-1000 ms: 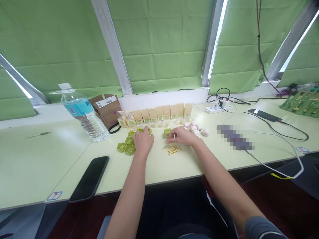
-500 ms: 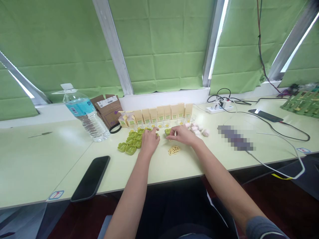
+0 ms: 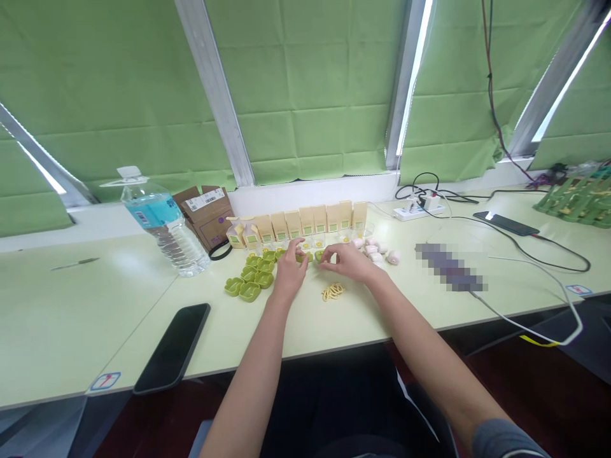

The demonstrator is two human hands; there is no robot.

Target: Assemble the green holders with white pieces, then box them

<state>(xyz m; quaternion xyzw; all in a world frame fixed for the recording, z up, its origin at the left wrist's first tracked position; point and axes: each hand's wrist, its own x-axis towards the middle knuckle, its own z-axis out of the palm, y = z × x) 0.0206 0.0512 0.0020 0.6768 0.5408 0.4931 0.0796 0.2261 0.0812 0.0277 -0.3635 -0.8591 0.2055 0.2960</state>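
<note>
My left hand (image 3: 290,272) is curled around the edge of a small green cup (image 3: 305,257), just right of the clustered cups. The fingers partly cover this cup. My right hand (image 3: 349,262) is closed in a pinch, its fingertips over another green cup (image 3: 319,255); what the pinch holds is too small to make out. Several scalloped green cups (image 3: 249,291) stand grouped left of my left hand. A small pile of yellowish bands (image 3: 333,292) lies below the hands. Beside my right hand sit several pale pink rounded pieces (image 3: 393,257).
Behind the hands stands a row of small cream boxes (image 3: 305,222) with clear cups before it. To the left are a water bottle (image 3: 165,222), a cardboard box (image 3: 210,219) and a phone (image 3: 172,346). A power strip (image 3: 420,210) and cables lie at the right.
My left hand has shifted slightly right, with the green cup at its fingers. My right fingertips have moved up and left onto the other green cup.
</note>
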